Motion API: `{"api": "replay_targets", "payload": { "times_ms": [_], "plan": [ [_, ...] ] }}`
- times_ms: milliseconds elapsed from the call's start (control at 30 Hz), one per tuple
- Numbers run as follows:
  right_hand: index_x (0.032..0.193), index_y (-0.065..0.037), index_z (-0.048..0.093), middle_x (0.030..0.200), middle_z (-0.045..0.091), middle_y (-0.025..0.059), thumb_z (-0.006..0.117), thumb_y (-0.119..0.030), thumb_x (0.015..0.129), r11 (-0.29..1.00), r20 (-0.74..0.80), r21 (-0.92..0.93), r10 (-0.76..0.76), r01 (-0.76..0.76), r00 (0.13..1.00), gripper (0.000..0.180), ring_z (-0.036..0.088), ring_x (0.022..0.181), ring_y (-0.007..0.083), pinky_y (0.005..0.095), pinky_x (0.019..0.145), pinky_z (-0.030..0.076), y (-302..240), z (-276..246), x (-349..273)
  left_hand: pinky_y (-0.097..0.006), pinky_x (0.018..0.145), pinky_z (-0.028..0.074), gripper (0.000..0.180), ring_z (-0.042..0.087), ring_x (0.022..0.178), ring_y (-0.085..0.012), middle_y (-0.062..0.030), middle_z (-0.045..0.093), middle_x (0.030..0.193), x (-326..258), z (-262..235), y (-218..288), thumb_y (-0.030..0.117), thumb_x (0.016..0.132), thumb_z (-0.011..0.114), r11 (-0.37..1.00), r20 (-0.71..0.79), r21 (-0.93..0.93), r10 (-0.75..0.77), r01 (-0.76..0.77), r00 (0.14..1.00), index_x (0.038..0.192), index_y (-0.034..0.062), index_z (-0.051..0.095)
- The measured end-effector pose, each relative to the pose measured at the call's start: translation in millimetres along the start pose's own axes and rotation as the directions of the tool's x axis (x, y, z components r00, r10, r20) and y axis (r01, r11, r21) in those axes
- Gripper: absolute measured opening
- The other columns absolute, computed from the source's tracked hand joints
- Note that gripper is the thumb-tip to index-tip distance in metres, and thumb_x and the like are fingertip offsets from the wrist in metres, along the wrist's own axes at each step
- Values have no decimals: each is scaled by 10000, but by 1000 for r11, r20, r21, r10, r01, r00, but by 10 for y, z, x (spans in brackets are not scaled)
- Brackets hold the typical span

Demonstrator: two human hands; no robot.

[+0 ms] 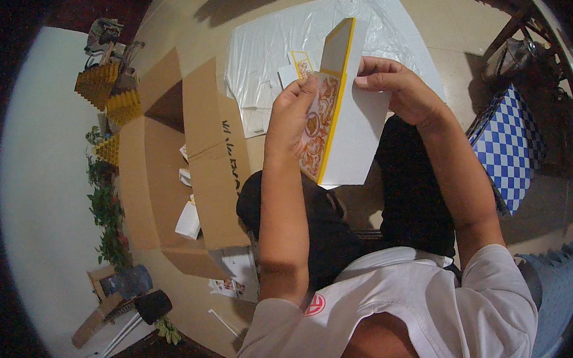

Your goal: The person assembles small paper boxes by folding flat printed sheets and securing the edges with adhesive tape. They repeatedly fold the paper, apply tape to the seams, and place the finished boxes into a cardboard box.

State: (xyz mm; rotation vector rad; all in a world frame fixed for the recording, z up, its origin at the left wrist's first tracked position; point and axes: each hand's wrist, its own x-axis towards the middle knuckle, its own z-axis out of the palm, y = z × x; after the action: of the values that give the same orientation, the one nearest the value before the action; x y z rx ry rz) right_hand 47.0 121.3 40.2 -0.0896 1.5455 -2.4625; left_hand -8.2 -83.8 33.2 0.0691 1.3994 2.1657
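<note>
In front of me I hold up a white folding paper carton (356,140) with yellow edges and an orange scroll print on its left panel. A tall flap stands up from its top. My left hand (291,114) pinches the printed panel near its upper left edge, thumb on top. My right hand (398,87) grips the right side near the top, the thumb against the white panel and the fingertips partly hidden behind it. Beyond my left hand, a smaller printed piece (301,64) in the same colours lies on white plastic sheeting (274,39).
To my left stands an open cardboard box (216,169) with several white paper pieces (188,219) inside. A blue-and-white checked folded item (508,152) is at the right. Plants (107,202) line the left wall. A blue-grey seat (559,290) shows at lower right.
</note>
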Motion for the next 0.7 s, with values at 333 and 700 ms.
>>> {"api": "replay_targets", "payload": {
  "times_ms": [333,700],
  "plan": [
    [991,-59,651,832,644,-13,673,-237,847,994,71,-104,-25,32,997,230,595,736,87,250,689,459,-30,-3,-65,-248,706,503,228,614,786,-105,-52,663,893,-32,86,-5,245,934,622,997,65,12,-80,80,995,962,19,611],
    [1384,-41,399,1259,511,102,592,-387,915,943,-209,-240,-281,229,937,614,512,1139,177,363,977,425,70,-73,72,-235,672,457,224,544,712,-81,-20,631,806,-24,-4,97,206,891,688,857,-111,377,419,-352,901,890,-11,633]
  ]
}}
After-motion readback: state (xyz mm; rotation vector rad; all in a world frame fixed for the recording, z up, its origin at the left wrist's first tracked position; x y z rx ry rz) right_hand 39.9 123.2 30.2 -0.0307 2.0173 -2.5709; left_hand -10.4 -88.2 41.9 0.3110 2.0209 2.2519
